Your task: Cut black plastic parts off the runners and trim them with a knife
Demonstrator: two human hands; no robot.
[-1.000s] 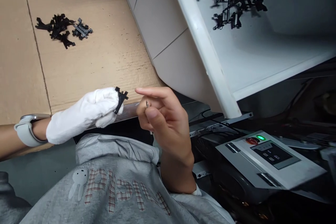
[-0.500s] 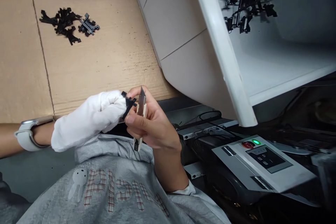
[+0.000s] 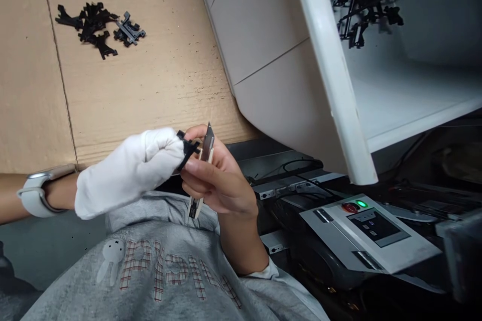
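The white-gloved left hand [image 3: 130, 173] is closed, pinching a small black plastic part [image 3: 188, 149] out at its fingertips, which exposes it just beside the snap-off utility knife [image 3: 206, 153] that the closed bare right hand [image 3: 222, 180] grips upright, over the cardboard sheet's [image 3: 150, 100] edge

Cardboard sheet [image 3: 131, 95], white bin [image 3: 331, 60], control panel [image 3: 327, 233] with green light [image 3: 361, 204]

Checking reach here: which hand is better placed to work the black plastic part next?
Probably right: the bare right hand holds the snap-off knife, blade beside the part; the gloved left hand pinches it.
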